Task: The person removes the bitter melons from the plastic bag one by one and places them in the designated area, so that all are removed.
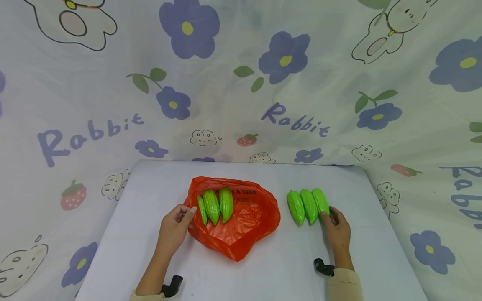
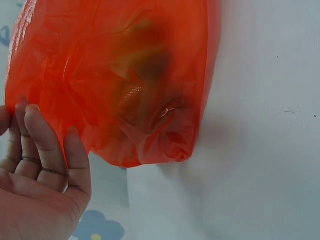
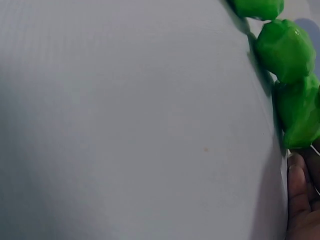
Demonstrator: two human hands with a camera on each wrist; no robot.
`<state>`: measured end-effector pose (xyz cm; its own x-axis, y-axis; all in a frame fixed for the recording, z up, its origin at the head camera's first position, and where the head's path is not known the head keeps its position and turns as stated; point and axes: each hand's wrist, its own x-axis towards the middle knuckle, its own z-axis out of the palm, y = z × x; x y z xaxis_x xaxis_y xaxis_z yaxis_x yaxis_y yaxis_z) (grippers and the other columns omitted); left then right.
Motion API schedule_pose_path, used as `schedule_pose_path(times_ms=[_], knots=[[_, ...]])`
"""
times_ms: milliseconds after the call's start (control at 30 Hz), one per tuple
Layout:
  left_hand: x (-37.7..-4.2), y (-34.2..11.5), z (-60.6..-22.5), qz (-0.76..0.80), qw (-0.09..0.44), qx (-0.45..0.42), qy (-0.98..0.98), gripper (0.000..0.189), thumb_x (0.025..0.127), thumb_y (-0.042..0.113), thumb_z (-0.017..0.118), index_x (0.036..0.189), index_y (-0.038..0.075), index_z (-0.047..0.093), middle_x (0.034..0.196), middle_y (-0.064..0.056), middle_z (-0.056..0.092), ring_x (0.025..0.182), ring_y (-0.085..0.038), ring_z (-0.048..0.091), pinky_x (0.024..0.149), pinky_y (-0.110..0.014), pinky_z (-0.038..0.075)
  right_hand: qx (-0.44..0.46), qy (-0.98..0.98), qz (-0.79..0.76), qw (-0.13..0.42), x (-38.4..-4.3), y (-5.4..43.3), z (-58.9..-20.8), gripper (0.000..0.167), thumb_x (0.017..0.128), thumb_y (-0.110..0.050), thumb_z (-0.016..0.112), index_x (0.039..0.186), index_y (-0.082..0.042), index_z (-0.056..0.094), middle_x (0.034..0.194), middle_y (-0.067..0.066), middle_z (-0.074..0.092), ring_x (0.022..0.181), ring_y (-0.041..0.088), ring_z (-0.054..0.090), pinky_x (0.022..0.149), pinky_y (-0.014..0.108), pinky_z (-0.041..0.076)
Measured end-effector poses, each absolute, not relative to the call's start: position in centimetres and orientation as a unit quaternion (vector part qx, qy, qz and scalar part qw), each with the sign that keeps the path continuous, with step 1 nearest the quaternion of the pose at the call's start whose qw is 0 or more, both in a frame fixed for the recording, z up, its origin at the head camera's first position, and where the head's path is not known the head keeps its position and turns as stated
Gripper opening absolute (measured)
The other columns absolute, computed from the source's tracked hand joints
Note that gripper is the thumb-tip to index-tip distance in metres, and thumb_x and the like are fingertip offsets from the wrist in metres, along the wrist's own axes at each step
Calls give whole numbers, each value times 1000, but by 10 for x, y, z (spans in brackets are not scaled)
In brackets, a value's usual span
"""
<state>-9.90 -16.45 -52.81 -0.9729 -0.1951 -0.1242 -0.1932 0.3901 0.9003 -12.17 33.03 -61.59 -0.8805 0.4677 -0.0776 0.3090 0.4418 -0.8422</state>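
Observation:
An orange-red plastic bag [image 1: 248,221] lies with its mouth spread, showing three long green ridged fruits [image 1: 212,207] inside at its left; the leftmost is partly covered by the bag's edge. My left hand [image 1: 176,221] pinches the bag's left rim between thumb and fingers. In the left wrist view the fruits show only as dark shapes through the film. To the right of the bag, three more glossy green fruits [image 1: 308,205] lie side by side on the table. My right hand [image 1: 337,230] holds the lower end of the rightmost fruit [image 1: 321,200] between thumb and fingers.
The white table [image 1: 263,276] carries both groups of fruit, with a strip of bare surface between bag and loose fruits. A patterned cloth [image 1: 226,83] with flowers and rabbits hangs behind and around the table. Black wrist devices [image 1: 324,267] stick out beside both forearms.

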Motion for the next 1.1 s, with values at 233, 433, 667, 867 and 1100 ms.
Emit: schedule_pose_path(times_ms=[233,433,667,867,1100], knots=[[-99,-165,-528,-542,2,112,-833,41,104,48,63,104,7,66,85,-10,63,80,-30,58,61,-27,50,-231,-844,479,78,-121,330,-617,65,105,-47,61,153,-4,50,148,21,55,135,37,55,97,25,42],[-99,-165,-527,-538,1,112,-835,42,103,50,63,104,8,65,86,-13,63,77,-24,56,61,-27,50,-233,-840,484,73,-121,330,-616,68,104,-49,62,153,-4,49,149,21,54,136,37,53,104,37,44],[-99,-165,-527,-535,1,113,-837,42,104,50,63,104,8,65,85,-11,62,77,-24,55,62,-27,51,-235,-833,496,71,-120,330,-616,69,103,-49,63,154,-4,48,150,23,53,140,39,49,113,51,41],[-99,-164,-529,-534,-2,112,-838,43,104,50,62,104,8,66,86,-10,63,79,-25,56,62,-26,51,-239,-832,495,73,-118,331,-616,69,103,-48,63,153,-3,48,150,23,52,140,40,48,113,51,41],[-99,-165,-528,-537,-2,113,-836,41,104,48,63,104,7,65,85,-10,63,81,-29,59,64,-26,52,-238,-831,497,72,-118,325,-616,76,102,-52,64,156,-4,43,155,23,48,143,40,45,116,51,38]])
